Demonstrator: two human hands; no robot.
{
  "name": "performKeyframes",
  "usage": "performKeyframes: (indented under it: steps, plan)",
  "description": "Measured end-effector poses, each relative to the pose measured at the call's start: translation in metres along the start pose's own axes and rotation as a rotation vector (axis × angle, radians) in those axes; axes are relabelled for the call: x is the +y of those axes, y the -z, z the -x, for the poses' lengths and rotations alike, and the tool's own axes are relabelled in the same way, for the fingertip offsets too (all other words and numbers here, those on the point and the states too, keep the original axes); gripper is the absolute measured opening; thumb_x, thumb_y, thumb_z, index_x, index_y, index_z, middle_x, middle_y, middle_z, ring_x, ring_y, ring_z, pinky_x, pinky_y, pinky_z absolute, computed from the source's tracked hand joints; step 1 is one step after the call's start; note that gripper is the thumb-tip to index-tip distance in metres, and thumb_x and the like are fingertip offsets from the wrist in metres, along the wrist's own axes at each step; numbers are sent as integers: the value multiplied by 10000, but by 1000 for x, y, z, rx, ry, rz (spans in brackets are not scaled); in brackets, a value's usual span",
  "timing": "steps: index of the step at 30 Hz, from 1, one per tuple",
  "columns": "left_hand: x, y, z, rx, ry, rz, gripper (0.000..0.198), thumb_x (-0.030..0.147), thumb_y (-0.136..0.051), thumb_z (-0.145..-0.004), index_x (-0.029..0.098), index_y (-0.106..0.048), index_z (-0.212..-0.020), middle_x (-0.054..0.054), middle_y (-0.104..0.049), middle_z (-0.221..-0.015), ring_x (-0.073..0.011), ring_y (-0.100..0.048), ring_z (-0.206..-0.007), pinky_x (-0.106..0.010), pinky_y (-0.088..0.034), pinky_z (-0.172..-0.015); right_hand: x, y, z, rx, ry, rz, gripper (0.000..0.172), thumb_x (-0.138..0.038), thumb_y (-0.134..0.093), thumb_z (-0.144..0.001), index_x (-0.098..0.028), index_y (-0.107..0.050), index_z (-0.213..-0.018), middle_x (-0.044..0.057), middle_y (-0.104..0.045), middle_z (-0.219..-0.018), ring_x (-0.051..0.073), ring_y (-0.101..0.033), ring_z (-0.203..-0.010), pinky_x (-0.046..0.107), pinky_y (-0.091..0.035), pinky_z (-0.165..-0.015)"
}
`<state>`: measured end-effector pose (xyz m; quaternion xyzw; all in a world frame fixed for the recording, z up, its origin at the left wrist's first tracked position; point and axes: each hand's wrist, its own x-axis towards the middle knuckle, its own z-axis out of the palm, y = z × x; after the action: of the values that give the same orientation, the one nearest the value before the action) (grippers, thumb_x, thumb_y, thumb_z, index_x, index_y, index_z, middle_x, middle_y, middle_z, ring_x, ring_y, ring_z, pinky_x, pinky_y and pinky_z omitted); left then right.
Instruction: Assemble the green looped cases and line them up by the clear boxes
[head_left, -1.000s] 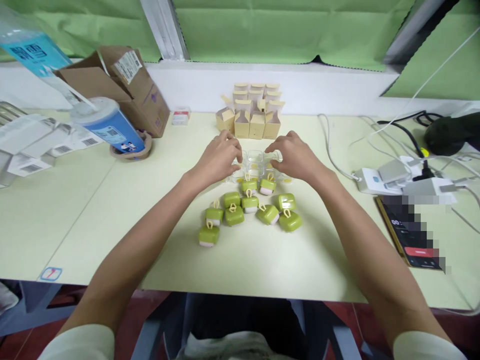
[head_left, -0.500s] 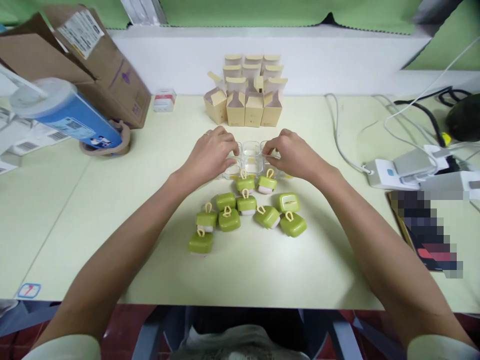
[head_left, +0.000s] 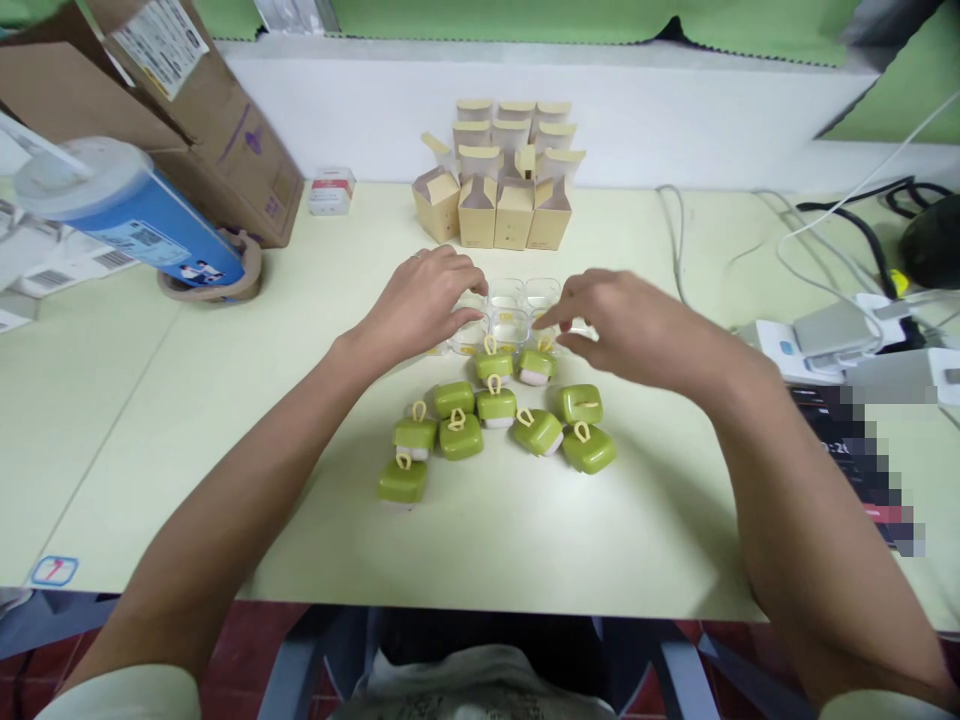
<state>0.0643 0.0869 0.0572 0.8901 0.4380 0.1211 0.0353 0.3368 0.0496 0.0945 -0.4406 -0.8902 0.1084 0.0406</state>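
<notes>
Clear plastic containers point(head_left: 510, 327) stand in rows at the middle of the table, with yellow marks showing in some. My left hand point(head_left: 431, 302) is at their left end, its thumb and fingers apart around the sides of the end containers; it seems to touch them without gripping one. To the right of the rows is my right hand point(head_left: 619, 325), slightly blurred, with fingers apart and nothing in them. It partly covers the containers at that end. In front lie several small green cases point(head_left: 460, 437) with pale undersides and yellow loops, some upright, some tipped.
Open tan cardboard boxes point(head_left: 476, 222) stand grouped at the wall. On the left are a large carton point(head_left: 247, 165), a blue lidded cup point(head_left: 180, 240) in a holder and a small white box point(head_left: 331, 192). White power strips point(head_left: 795, 350) with cables lie on the right.
My right hand has moved right and nearer to me, away from the containers, and its fingers have spread. My left hand stays at the left end. The view has shifted slightly.
</notes>
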Motion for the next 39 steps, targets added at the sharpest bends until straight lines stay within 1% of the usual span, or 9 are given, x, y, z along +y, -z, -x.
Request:
performKeyframes:
  steps: [3, 7, 10, 13, 17, 20, 25, 35, 39]
  plan:
    - [2, 2, 2, 5, -5, 22, 238, 277, -679, -1025, 196, -787, -1221, -122, -795, -1230, -353, -700, -1236, -492, -546, -1038, -11, 1, 14, -126, 69, -10, 541, 48, -637, -820, -245, -918, -1178, 156, -743, -1076, 342, -663, -1064, 415, -534, -833]
    - [6, 1, -2, 0, -12, 47, 267, 256, -590, -1062, 183, -793, -1219, -127, -782, -1244, -336, -703, -1223, -482, -552, -1024, -9, 8, 18, -46, 257, -182, 482, 29, -589, -795, -270, -918, -981, 117, -771, -1276, 333, -665, -1221, 444, -557, -965]
    - [11, -1, -12, 38, -14, 104, 299, 302, -570, -1085, 172, -797, -1230, -129, -774, -1255, -334, -682, -1256, -497, -549, -1054, -3, 11, 10, 41, 134, -273, 398, -10, -520, -870, -237, -844, -903, 63, -828, -1099, 250, -725, -977, 378, -529, -861]
    - [17, -7, -26, 42, -20, 133, 263, 348, -672, -1034, 178, -827, -1160, -128, -772, -1220, -363, -638, -1292, -530, -550, -1074, 4, 0, -2, 122, -77, -243, 306, -59, -555, -924, -210, -813, -991, 51, -817, -931, 229, -698, -811, 355, -476, -770]
    - [22, -17, -34, 2, -26, 109, 158, 303, -774, -957, 171, -853, -990, -137, -778, -1152, -396, -595, -1312, -572, -547, -1101, 13, -22, -19, 204, -170, -49, 269, -136, -643, -952, -161, -822, -1151, 153, -836, -1167, 368, -690, -1108, 421, -484, -802]
    - [22, -21, -35, 2, -26, 130, 120, 247, -757, -956, 172, -848, -932, -135, -785, -1135, -392, -583, -1320, -575, -549, -1107, 18, -32, -27, 164, -181, -3, 290, -151, -672, -963, -161, -832, -1204, 164, -842, -1226, 419, -645, -1234, 454, -504, -815]
    - [20, -20, -34, -11, -50, 160, 140, 195, -705, -957, 181, -840, -922, -125, -800, -1127, -374, -590, -1312, -582, -537, -1128, 19, -36, -32, 99, -139, -40, 261, -106, -636, -991, -164, -851, -1127, 145, -867, -1148, 377, -681, -1160, 450, -507, -856]
    - [21, -20, -32, -36, -78, 170, 187, 250, -653, -965, 208, -836, -972, -117, -808, -1114, -386, -592, -1310, -635, -534, -1134, 20, -42, -33, 129, -117, -46, 257, -177, -604, -1003, -179, -852, -1070, 163, -860, -1062, 383, -690, -1112, 463, -509, -841]
    - [14, -7, -29, -16, -59, 186, 221, 313, -709, -989, 210, -799, -1162, -110, -790, -1183, -370, -584, -1342, -597, -530, -1157, 24, -32, -27, 161, -126, -65, 327, -205, -664, -968, -185, -832, -1248, 167, -855, -1145, 419, -687, -1170, 525, -547, -915]
